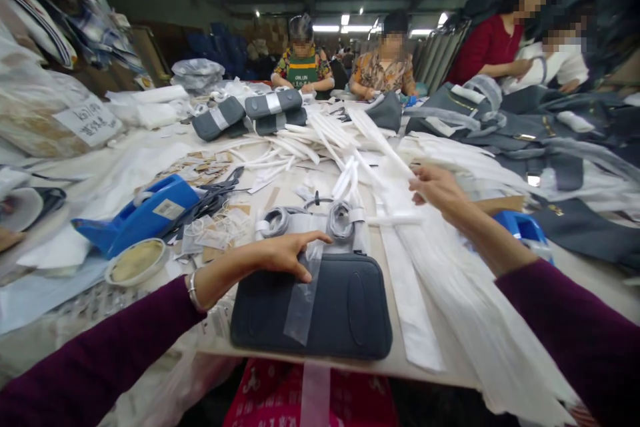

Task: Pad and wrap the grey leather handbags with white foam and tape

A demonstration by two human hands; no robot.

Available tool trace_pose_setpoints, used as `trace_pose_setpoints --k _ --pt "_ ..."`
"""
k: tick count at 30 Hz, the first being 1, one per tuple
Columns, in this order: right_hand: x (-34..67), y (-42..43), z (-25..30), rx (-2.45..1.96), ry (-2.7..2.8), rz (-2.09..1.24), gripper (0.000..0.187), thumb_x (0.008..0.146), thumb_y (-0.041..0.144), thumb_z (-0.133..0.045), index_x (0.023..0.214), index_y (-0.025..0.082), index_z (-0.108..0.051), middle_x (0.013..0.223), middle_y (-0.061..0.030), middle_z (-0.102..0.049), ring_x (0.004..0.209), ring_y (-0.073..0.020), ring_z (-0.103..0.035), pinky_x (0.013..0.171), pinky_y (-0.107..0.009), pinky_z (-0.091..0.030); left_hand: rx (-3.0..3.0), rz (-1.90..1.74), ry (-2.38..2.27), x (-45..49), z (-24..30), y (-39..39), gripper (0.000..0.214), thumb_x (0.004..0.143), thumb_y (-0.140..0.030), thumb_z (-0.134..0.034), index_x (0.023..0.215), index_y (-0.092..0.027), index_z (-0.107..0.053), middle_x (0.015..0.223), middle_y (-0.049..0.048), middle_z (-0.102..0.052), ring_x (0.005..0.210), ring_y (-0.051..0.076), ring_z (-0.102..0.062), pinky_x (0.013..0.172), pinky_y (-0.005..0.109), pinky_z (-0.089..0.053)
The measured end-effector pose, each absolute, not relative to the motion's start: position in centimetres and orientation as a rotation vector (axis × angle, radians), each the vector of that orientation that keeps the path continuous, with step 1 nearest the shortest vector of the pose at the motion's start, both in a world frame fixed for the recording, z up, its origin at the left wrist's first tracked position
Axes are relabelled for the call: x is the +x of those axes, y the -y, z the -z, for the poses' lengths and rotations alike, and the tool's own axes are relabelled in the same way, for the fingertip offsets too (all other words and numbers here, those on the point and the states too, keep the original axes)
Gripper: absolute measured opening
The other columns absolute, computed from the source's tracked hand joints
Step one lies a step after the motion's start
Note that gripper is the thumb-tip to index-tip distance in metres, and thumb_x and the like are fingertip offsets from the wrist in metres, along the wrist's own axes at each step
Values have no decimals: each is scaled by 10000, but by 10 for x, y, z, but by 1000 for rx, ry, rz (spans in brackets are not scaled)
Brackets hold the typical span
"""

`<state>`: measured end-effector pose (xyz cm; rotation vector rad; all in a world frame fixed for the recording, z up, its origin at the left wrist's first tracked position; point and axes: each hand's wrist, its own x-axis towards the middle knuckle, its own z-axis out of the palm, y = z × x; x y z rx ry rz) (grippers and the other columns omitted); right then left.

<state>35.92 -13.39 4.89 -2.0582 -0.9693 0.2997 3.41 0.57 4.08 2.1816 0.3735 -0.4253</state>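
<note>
A dark grey rectangular bag (330,320) lies flat at the table's front edge, a strip of clear tape (300,310) running down its front. Over its upper edge rests my left hand (293,255), thumb and index finger spread, touching around the top of the tape. Behind the bag are two wrapped strap coils (341,220) on white padding. My right hand (435,188) is out to the right, its fingers closed on the near end of a long white foam strip (383,140). Several more white foam strips (325,137) lie heaped beyond.
A blue tape dispenser (145,210) and a round tub (136,262) stand left, near loose tags (215,230). White sheets (465,300) spread to the right, beside another blue dispenser (523,230). Wrapped grey bags (273,103) lie farther back; co-workers stand across the table.
</note>
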Motion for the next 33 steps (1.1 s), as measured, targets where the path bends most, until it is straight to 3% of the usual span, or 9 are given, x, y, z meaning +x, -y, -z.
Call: trace_pose_setpoints --k 4,9,13,21,28,31,33 --pt "347 238 -28 -2148 973 -489 281 720 436 -577 798 182 -669 513 -13 -543 438 -132 -476 385 -237 -316 2179 360 -362 30 -42 -2 801 652 -238 -701 1377 -322 -372 1317 2 -497 1143 252 -521 944 307 -428" --pt "323 302 -10 -2202 967 -717 408 636 538 -642 857 208 -736 556 -28 -605 500 -173 -521 476 -297 -405 2205 305 -379 24 -46 3 748 701 -242 -665 1382 -318 -365 1291 9 -516 1133 242 -530 927 303 -443" --pt "310 296 -8 -2230 1033 -724 413 659 525 -611 899 220 -751 671 -40 -673 564 -190 -557 557 -323 -452 2171 272 -361 22 -46 3 740 703 -221 -657 1380 -320 -374 1276 7 -523 1170 240 -506 973 330 -415" --pt "324 293 -8 -2303 1190 -738 418 690 517 -609 937 215 -761 653 -56 -673 547 -200 -553 523 -320 -436 2119 188 -286 18 -41 1 705 695 -201 -663 1352 -288 -423 1270 5 -516 1128 217 -499 948 296 -400" --pt "265 231 -5 -1956 1433 -877 252 753 368 -596 921 240 -732 938 -50 -712 880 -241 -635 803 -337 -482 2151 146 -157 17 -31 -5 711 690 -234 -667 1357 -256 -423 1086 -7 -553 932 176 -513 832 258 -406" --pt "240 211 -2 -1834 1634 -831 160 767 246 -537 817 226 -688 883 -38 -663 829 -205 -614 776 -321 -480 2141 128 -113 16 -30 -5 722 671 -222 -669 1352 -228 -429 1192 11 -544 1010 199 -515 880 267 -404" --pt "239 213 2 -1817 1648 -804 162 743 224 -559 872 225 -658 933 -36 -645 841 -200 -605 764 -316 -486 2116 109 -82 14 -30 -5 707 669 -207 -658 1340 -216 -436 1286 24 -513 1110 218 -495 954 285 -384"
